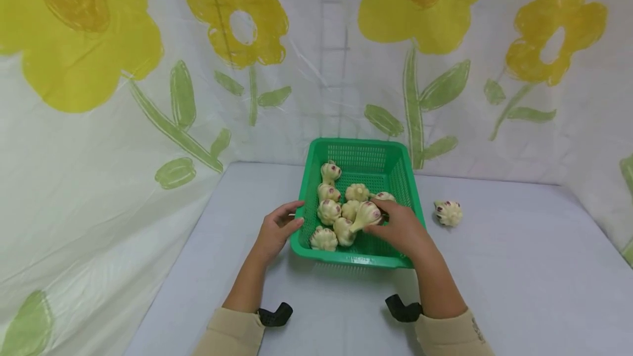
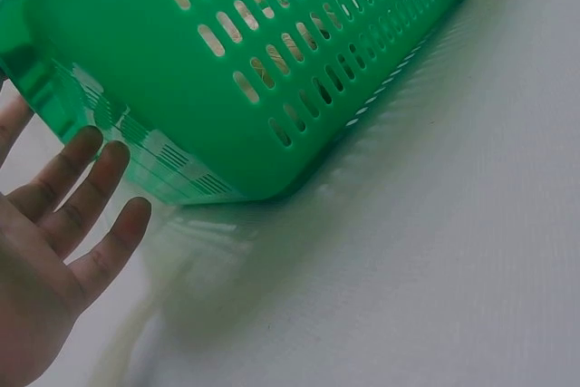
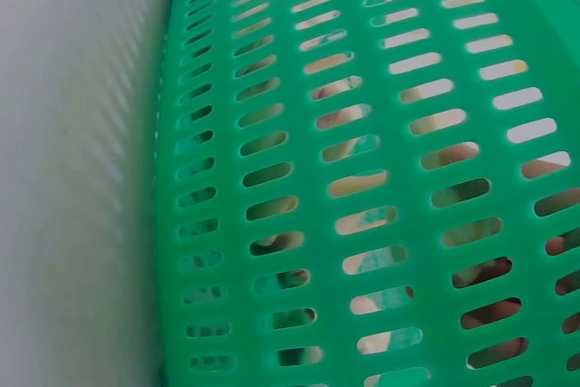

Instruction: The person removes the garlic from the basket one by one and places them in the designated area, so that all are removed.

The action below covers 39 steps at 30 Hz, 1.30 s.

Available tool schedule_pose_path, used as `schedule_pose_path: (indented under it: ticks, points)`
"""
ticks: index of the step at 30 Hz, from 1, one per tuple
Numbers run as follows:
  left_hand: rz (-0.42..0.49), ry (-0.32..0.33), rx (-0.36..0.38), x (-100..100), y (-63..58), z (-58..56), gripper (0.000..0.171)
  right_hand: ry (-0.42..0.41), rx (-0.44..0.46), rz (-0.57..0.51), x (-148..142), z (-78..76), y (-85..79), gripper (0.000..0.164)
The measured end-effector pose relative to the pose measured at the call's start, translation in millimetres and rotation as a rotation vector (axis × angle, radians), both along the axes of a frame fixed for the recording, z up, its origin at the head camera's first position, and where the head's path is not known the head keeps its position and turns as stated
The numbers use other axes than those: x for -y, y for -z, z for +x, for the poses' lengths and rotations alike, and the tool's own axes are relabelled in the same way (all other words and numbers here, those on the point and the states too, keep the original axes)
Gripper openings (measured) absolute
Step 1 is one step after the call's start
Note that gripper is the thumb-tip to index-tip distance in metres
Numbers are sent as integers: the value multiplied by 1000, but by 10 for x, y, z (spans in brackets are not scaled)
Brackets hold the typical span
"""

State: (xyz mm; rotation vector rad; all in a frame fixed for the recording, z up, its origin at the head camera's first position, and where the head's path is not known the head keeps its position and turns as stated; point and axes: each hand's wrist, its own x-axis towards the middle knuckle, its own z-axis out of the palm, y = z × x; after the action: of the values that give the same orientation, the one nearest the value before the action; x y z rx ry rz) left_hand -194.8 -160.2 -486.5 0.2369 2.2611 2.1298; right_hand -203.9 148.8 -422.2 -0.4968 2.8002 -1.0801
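Hands — knobbly garlic — slotted plastic basket

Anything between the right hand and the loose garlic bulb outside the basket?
Yes: the right rim of the green basket. The right hand is inside, holding another bulb; the loose garlic bulb lies on the table beyond that rim. Nothing else visible between them.
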Motion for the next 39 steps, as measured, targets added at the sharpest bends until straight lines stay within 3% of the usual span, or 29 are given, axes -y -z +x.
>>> schedule_pose_path:
  ticks: [11,22,31,39]
  points:
    - [-14,-11,4,-13,11,8,43,30,-6,-147,-71,-14,-37,72]
    - [-1,-10,-3,-18,-2,-2,43,132,-144,-230,-237,-17,-171,72]
    - [-5,-10,-12,-22,2,-13,43,351,-253,-326,-594,-115,-89,68]
    - [-7,-24,-4,-32,-16,5,42,667,-203,-449,-977,-172,-47,67]
